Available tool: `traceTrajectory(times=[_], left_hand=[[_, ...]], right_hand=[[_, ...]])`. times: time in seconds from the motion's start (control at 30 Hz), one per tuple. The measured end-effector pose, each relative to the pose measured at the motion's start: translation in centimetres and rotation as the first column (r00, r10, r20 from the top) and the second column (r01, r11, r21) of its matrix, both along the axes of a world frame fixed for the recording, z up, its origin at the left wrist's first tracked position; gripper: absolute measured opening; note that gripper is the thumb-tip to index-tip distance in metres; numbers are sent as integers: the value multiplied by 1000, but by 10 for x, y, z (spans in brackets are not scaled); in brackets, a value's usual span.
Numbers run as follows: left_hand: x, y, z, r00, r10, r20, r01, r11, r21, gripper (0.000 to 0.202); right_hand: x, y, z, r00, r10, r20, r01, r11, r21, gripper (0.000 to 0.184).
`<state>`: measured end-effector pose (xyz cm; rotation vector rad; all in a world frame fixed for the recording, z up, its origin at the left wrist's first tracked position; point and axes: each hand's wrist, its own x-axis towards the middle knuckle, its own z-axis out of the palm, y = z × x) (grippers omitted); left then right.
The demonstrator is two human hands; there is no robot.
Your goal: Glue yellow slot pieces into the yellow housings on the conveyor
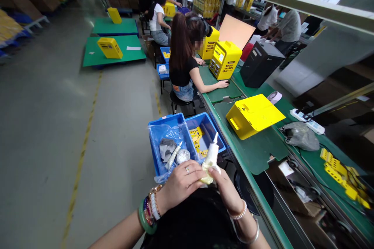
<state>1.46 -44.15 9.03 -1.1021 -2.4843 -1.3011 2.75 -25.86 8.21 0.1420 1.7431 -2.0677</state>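
- Hands: the left hand (179, 183) and right hand (226, 190) are close together in front of the person's dark top, both closed on a white squeeze tube (210, 158).
- Tube: held upright, nozzle up, its lower part wrapped in something pale yellow; it stands just above the near bins.
- Left of the hands: a blue bin (163, 122) lined with a clear plastic bag (166, 136) holds a slim white tube (173, 155), a crumpled grey piece (167, 148) and a white ball (183, 156).
- Beside it: a second blue bin (204, 118) holds small yellow parts (196, 136).
- Right of the hands: a green workbench (251, 155) carries a yellow case (254, 114), lying tilted, a power strip (306, 120), a grey bag (300, 136) and a pile of yellow strips (339, 175).
- Farther along: a co-worker (182, 54) sits at the bench, one arm reaching toward it, beside a yellow machine (224, 60).
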Motion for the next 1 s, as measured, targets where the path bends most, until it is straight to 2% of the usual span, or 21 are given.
traceTrajectory(times=[0.13, 0.2, 0.23, 0.33, 0.4, 0.43, 0.5, 0.6, 0.73, 0.83, 0.9, 1.0], left_hand=[[-3, -6, -1, 973, -63, 221, 45, 995, 86, 19], [-3, -9, -2, 921, -39, 388, -21, 988, 150, 15], [-2, -9, -3, 881, -15, 472, -81, 980, 184, 19], [0, -9, -5, 778, 15, 629, -260, 917, 301, 59], [2, -9, -3, 753, -45, 656, -270, 889, 370, 82], [2, -9, -1, 736, -96, 670, -247, 884, 398, 86], [4, -10, 2, 673, -227, 704, -182, 872, 455, 83], [8, -12, 8, 575, -384, 723, -143, 822, 551, 73], [20, -10, 13, 517, -443, 732, -173, 784, 597, 63], [28, -7, 14, 415, -537, 734, -162, 750, 641, 58], [30, -5, 13, 356, -583, 730, -170, 728, 664, 54], [30, -5, 10, 314, -611, 727, -205, 704, 680, 51]], right_hand=[[0, 3, 3, 992, 98, -84, -88, 990, 113, 36], [0, 3, 4, 986, 123, -114, -105, 983, 153, 36], [0, 3, 5, 983, 132, -130, -108, 979, 174, 35], [-1, -1, 12, 969, 171, -180, -135, 972, 195, 29], [-3, -4, 18, 957, 208, -199, -173, 968, 183, 26], [-3, -5, 21, 952, 227, -203, -193, 965, 177, 25], [-3, -8, 26, 942, 267, -204, -232, 956, 178, 26], [0, -8, 29, 923, 333, -193, -297, 935, 195, 31], [5, -3, 28, 888, 425, -176, -394, 901, 183, 37], [5, 1, 29, 847, 503, -172, -488, 864, 124, 39], [4, 2, 31, 834, 528, -159, -513, 849, 127, 38], [2, 2, 34, 830, 539, -141, -521, 841, 146, 38]])
